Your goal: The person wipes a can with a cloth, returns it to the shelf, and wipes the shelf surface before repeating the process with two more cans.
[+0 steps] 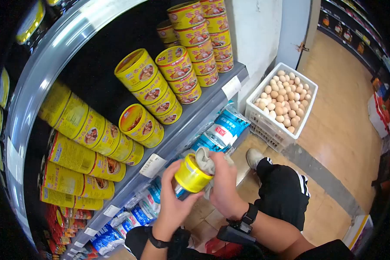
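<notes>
My left hand (174, 206) is wrapped round a yellow tin can (190, 177), held tilted in front of the shelf. In my right hand (224, 188) is a crumpled grey cloth (204, 160), pressed against the can's upper end and side. Both hands are closed, and part of the cloth hides under the right fingers. Beyond them, a short stack of yellow cans (136, 123) with food pictures stands on the grey shelf (177, 138), beside taller stacks of similar cans (149, 84).
Blue and white packets (223, 130) lie on the level below. A white plastic crate (264, 130) heaped with eggs (286, 97) stands on the floor by the wall. My legs (284, 195) are just below the hands. Further shelves with bottles (338, 28) line the far right.
</notes>
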A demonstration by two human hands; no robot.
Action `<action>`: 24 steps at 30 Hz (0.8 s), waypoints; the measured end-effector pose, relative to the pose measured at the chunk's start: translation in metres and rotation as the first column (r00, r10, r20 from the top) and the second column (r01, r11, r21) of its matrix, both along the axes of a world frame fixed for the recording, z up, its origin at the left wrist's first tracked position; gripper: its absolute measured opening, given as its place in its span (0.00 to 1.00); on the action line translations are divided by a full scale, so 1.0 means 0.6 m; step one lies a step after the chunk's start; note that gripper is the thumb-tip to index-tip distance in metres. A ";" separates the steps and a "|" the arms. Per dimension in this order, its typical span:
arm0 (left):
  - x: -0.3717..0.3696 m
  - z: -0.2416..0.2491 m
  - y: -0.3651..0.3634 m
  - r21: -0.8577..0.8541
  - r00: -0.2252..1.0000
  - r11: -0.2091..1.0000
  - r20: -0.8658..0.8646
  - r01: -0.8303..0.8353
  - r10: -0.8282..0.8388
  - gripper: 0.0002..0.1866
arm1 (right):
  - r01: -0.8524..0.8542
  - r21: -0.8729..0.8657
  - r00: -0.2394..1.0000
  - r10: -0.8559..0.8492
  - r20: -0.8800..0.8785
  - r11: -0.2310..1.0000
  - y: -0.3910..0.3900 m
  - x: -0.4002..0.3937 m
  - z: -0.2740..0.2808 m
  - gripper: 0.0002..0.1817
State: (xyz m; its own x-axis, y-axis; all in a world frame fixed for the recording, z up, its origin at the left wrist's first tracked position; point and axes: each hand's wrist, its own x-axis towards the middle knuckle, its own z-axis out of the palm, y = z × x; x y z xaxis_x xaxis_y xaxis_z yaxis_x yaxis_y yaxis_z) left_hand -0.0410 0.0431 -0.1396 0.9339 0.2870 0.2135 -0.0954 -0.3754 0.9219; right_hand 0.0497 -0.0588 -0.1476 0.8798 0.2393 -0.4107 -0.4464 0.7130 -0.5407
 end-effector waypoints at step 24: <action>0.001 0.011 -0.020 0.606 0.944 0.759 0.329 -0.236 0.030 0.49 | 0.042 -0.293 0.971 0.030 0.236 0.955 -0.014 0.008 0.013 0.09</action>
